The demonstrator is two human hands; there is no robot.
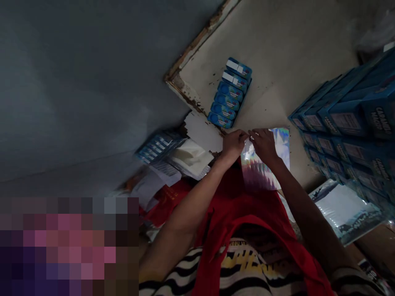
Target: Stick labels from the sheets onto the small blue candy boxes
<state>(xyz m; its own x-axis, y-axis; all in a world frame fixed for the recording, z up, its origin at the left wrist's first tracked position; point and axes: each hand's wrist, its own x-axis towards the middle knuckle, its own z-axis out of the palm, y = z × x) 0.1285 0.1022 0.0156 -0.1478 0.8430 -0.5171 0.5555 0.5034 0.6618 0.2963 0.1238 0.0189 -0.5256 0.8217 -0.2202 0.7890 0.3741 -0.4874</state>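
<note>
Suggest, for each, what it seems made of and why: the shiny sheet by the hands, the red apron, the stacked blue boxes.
Shiny sheet: plastic film or foil-coated paper, glossy; rainbow reflections.
Red apron: probably woven fabric, matte; soft folds and drape.
Stacked blue boxes: likely printed cardboard; flat faces, straight edges, lettering.

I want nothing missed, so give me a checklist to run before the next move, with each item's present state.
1. Left hand and right hand both at the shiny sheet's far edge: ok.
2. What the fingertips pinch: cannot tell, too small.
3. White strips on all six blue packs: not ok, only the farthest two.
4. Stacked blue boxes clear of the right arm: ok.
</note>
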